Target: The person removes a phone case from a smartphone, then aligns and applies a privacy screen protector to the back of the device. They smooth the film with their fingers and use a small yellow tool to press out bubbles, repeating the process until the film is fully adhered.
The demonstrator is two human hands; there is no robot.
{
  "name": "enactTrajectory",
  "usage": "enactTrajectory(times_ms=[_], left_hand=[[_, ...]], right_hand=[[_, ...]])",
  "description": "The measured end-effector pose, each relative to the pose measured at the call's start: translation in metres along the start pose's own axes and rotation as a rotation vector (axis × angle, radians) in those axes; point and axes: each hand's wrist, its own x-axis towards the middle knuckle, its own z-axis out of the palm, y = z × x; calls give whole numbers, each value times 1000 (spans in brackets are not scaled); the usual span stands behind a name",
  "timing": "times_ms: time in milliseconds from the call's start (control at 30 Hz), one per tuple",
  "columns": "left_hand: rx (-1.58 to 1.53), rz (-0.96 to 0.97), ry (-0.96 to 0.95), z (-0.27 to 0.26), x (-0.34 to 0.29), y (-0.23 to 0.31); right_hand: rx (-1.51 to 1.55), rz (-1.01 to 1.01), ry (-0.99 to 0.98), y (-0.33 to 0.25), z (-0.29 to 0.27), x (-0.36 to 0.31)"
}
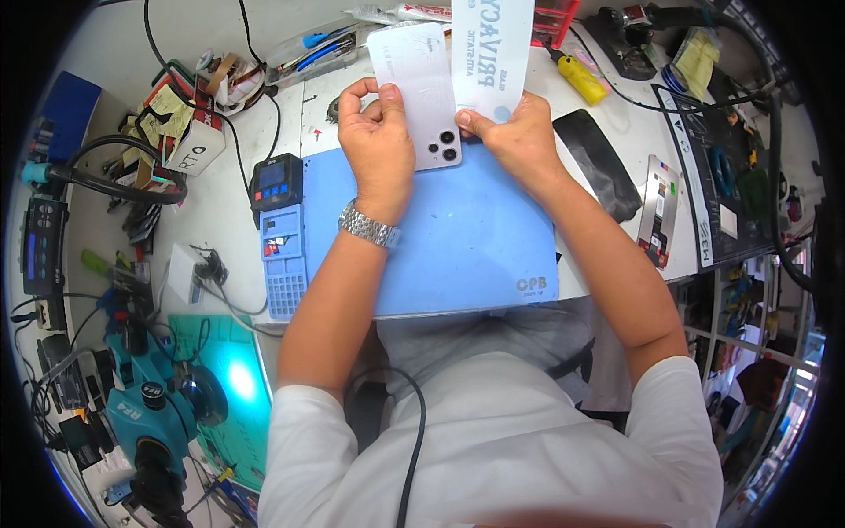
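My left hand (pixel 378 141) is closed on a pale silver-lilac smartphone (pixel 421 97), thumb on its back. The back faces up, with the black camera lenses at the near end. My right hand (pixel 521 145) grips the near end of a white flat printed card (pixel 489 48), which looks like a screen protector's packaging. Phone and card are side by side over the far edge of a blue work mat (pixel 466 229). The tips of my right fingers are hidden behind the card.
Left of the mat stands a small black device with a screen (pixel 276 180). A teal microscope (pixel 150 409) is at the lower left. At the right lie a black pouch (pixel 598 163), a yellow bottle (pixel 581 79) and a dark tool mat (pixel 735 185). Cables hang nearby.
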Motion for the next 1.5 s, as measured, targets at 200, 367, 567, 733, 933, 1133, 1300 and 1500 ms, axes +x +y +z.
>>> enactTrajectory(times_ms=[200,367,567,733,933,1133,1300,1500], left_hand=[[-28,-13,35,-5,1,2],[-8,-40,48,-2,-1,1],[-50,-16,95,-4,0,-2],[-57,-29,143,-2,1,-3],[-28,-49,74,-9,9,8],[15,-119,69,-19,15,13],[4,-147,98,-21,17,13],[-1,-168,118,-21,16,15]], right_hand=[[-186,8,-80,-5,-1,-2],[-133,61,-104,-3,-5,-1],[-155,-36,-111,9,-2,-1],[-128,43,-143,6,-3,-1],[-221,-86,73,-3,-17,19],[-1144,-173,476,10,-86,52],[-1329,17,443,24,-97,59],[-893,-208,399,1,-90,49]])
